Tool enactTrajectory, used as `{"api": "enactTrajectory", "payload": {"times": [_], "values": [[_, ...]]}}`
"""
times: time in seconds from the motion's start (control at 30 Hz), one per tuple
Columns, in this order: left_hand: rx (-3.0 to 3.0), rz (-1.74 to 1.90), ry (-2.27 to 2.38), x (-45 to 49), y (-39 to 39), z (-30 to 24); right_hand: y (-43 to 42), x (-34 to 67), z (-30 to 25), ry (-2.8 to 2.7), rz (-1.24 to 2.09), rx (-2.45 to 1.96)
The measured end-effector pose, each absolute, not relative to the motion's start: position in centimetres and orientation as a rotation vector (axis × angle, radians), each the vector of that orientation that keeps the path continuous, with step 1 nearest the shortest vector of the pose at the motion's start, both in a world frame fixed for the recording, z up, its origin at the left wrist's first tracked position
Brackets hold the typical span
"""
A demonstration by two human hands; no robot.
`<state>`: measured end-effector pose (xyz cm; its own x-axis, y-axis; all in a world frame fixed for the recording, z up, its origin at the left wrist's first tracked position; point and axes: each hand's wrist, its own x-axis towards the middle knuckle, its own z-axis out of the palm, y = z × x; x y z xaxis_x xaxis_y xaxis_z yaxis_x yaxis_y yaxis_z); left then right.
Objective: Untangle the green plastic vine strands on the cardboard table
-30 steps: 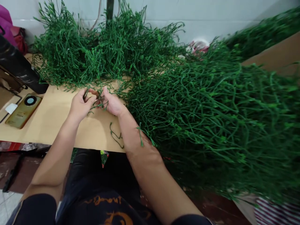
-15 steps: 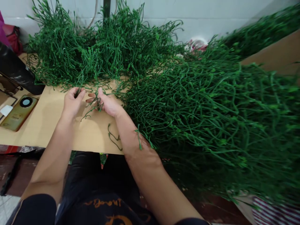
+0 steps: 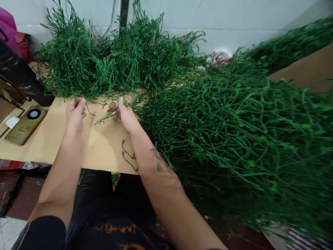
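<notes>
My left hand [image 3: 75,113] is closed, thumb against fingers, at the front edge of the back pile. A thin green plastic-looking plant stem [image 3: 90,110] trails from it to the right. My right hand [image 3: 125,116] lies to the right, thumb up and fingers loosely curled round several green stems [image 3: 103,119], whose ends point left. Two loose stems [image 3: 128,159] rest on the tan board [image 3: 99,149] by my right forearm. Another short stem [image 3: 157,159] lies across that forearm.
Upright green stems form a pile [image 3: 104,62] along the wall. A large tangled heap [image 3: 239,128] fills the right side, against my right arm. At left are a phone [image 3: 27,125], a black bottle [image 3: 23,78] and a red bag [image 3: 24,47].
My left hand has moved slightly left, and a stem now shows trailing from it. My right hand keeps its stems and is a little farther from the left. The view has shifted slightly.
</notes>
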<state>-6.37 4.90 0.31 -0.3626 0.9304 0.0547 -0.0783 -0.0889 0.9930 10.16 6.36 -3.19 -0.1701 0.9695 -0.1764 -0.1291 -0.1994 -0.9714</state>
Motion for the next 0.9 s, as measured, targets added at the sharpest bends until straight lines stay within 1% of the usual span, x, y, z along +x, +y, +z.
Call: {"api": "enactTrajectory", "payload": {"times": [0.13,0.3,0.4,0.57,0.77,0.9], "values": [[0.93,1.572,1.274,-7.1,4.6,0.6,7.0,10.4,-3.9,-1.123,1.368,-1.205],[1.004,1.487,1.193,-6.0,3.9,0.7,6.1,10.3,-3.0,-1.217,1.194,-1.216],[1.034,1.45,1.175,-5.7,3.6,0.6,5.6,10.3,-2.4,-1.222,1.215,-1.179],[1.117,1.313,1.169,-5.2,3.4,0.4,5.3,10.1,-2.1,-1.228,1.328,-0.998],[1.455,1.217,1.506,-4.4,3.9,-1.0,5.1,10.0,-2.0,-1.226,1.381,-0.846],[1.758,1.03,1.688,-4.5,3.8,-1.9,5.3,9.9,-2.0,-1.231,1.369,-0.819]]}}
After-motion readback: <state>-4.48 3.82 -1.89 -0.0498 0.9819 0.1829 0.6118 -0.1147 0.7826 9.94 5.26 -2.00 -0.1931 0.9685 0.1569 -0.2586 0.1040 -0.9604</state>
